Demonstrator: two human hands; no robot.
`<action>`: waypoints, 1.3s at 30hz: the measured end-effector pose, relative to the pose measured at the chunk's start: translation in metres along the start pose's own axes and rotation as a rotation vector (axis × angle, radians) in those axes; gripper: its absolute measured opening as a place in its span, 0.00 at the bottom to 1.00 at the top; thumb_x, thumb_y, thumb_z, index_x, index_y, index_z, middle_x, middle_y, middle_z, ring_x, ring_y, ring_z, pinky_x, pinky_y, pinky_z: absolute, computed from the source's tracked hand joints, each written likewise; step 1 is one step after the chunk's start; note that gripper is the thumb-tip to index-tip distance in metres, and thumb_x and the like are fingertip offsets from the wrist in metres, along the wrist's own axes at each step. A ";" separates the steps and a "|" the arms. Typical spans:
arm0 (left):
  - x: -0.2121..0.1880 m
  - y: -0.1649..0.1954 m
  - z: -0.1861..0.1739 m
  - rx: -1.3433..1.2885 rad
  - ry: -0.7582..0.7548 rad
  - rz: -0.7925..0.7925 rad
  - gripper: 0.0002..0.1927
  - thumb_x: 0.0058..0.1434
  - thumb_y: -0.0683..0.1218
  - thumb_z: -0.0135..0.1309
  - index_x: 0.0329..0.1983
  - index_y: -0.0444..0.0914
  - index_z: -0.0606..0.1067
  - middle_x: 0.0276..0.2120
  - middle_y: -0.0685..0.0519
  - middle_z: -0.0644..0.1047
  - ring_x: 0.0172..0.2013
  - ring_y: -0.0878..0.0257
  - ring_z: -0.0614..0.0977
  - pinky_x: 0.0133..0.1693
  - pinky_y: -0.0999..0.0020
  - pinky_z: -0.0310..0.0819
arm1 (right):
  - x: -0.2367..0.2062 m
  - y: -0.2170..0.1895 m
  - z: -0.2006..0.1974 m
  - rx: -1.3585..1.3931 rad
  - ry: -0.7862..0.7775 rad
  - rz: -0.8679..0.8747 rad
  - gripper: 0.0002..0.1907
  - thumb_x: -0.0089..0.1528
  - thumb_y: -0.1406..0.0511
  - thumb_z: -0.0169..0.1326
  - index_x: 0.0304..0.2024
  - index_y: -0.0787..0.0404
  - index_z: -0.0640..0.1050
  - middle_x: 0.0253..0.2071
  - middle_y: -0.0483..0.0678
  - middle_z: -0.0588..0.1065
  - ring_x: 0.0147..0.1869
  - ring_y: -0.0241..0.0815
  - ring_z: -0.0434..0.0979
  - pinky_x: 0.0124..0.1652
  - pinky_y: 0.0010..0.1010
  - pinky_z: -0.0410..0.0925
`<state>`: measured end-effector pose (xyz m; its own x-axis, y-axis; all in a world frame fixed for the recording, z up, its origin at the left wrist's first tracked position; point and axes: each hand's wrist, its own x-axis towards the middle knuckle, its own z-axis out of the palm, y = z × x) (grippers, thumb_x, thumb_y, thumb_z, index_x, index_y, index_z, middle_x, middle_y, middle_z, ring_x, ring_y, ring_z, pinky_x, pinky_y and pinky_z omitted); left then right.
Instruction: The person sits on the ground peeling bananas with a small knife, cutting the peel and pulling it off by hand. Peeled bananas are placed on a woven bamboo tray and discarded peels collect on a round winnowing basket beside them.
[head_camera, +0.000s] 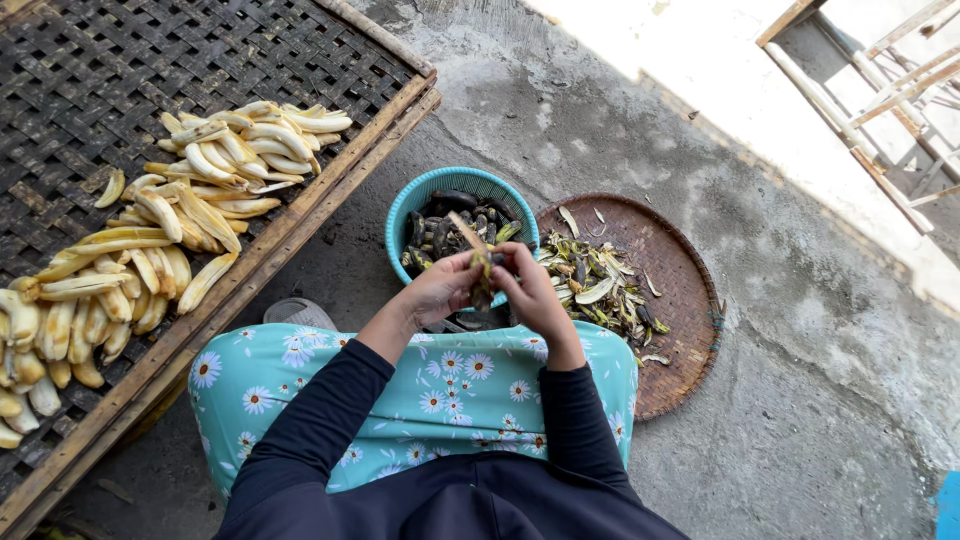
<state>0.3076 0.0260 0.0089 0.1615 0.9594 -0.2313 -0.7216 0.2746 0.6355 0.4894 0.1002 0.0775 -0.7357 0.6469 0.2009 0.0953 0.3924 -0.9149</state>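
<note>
Gripping one dark banana (481, 268) with both hands, left hand (438, 292) and right hand (532, 292) closed on it from each side. Held just this side of the blue basket (400, 215), above the flowery lap (440, 390). Partly peeled, by the look of it, with a strip of skin sticking up.

Inside the basket: more dark bananas with skins on. Right of the basket, just beside it: a round woven tray (685, 330) with a heap of peels (595, 285). Left of the basket, well apart: a bamboo rack (100, 60) with rows of pale peeled bananas (200, 200).

Could slip out, soft and slick as it looks, and drop on the lap or on the grey floor (800, 420) beside the basket, getting dirty. Could snap in two from too hard a squeeze. Could also drop a bit of peel into the basket and not onto the tray, mixing it in with the unpeeled ones.
</note>
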 end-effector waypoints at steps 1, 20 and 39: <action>-0.005 0.004 0.006 0.020 -0.042 -0.021 0.18 0.74 0.48 0.44 0.63 0.36 0.69 0.49 0.52 0.78 0.47 0.63 0.82 0.46 0.65 0.82 | 0.000 0.007 -0.004 0.050 -0.001 -0.028 0.14 0.74 0.64 0.53 0.60 0.64 0.70 0.44 0.51 0.76 0.47 0.37 0.76 0.46 0.31 0.72; -0.002 0.019 0.000 -0.335 -0.081 0.026 0.27 0.75 0.56 0.43 0.58 0.25 0.70 0.48 0.44 0.79 0.45 0.60 0.85 0.48 0.69 0.85 | -0.022 -0.009 -0.049 0.170 -0.210 0.301 0.33 0.67 0.65 0.52 0.76 0.55 0.62 0.39 0.43 0.71 0.32 0.33 0.66 0.31 0.26 0.63; -0.016 0.027 0.015 -0.215 -0.163 0.017 0.25 0.72 0.56 0.45 0.58 0.32 0.71 0.43 0.46 0.81 0.40 0.62 0.86 0.41 0.74 0.85 | -0.016 -0.027 -0.042 0.371 -0.144 0.299 0.30 0.71 0.68 0.49 0.77 0.58 0.64 0.37 0.39 0.65 0.34 0.30 0.61 0.34 0.23 0.59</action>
<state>0.2957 0.0193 0.0413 0.2416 0.9663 -0.0892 -0.8487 0.2550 0.4633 0.5268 0.1065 0.1137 -0.8001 0.5886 -0.1158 0.0903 -0.0727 -0.9933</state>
